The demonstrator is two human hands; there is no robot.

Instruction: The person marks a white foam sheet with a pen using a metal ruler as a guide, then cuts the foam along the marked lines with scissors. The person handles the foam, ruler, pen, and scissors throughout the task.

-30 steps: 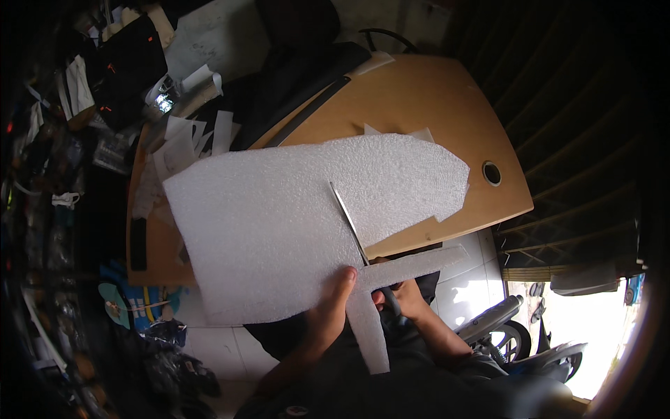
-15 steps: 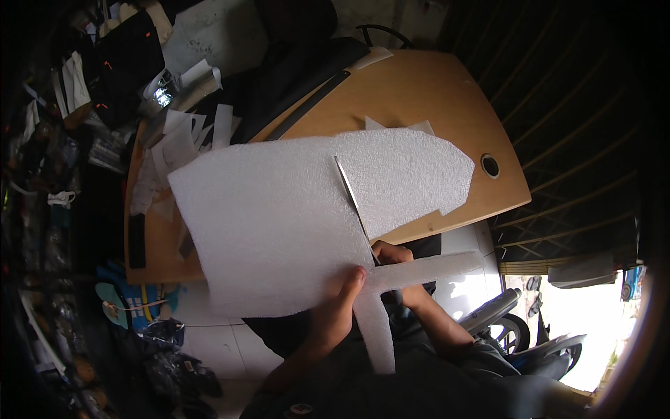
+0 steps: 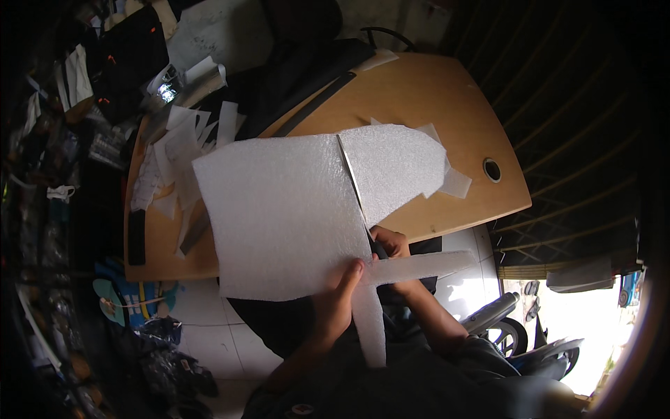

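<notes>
A large white foam sheet spreads in front of me, partly over the table edge. My left hand pinches its lower right part, thumb on top and the other fingers hidden beneath. My right hand grips the dark handle of a pair of scissors. One long blade lies over the sheet, pointing up and away, close to its far edge. To the right of the blade a flap of the sheet lies over the table. Two narrow foam strips hang out near my hands, one to the right and one downward.
The wooden table has a round cable hole at right. White scraps lie on its left side, black sheet material at the back. A motorcycle stands at lower right. Bags and clutter are on the left floor.
The scissors blade has advanced up to the sheet's far edge. The sheet's left edge has shifted right and the right flap has drawn in, uncovering a white scrap on the table.
</notes>
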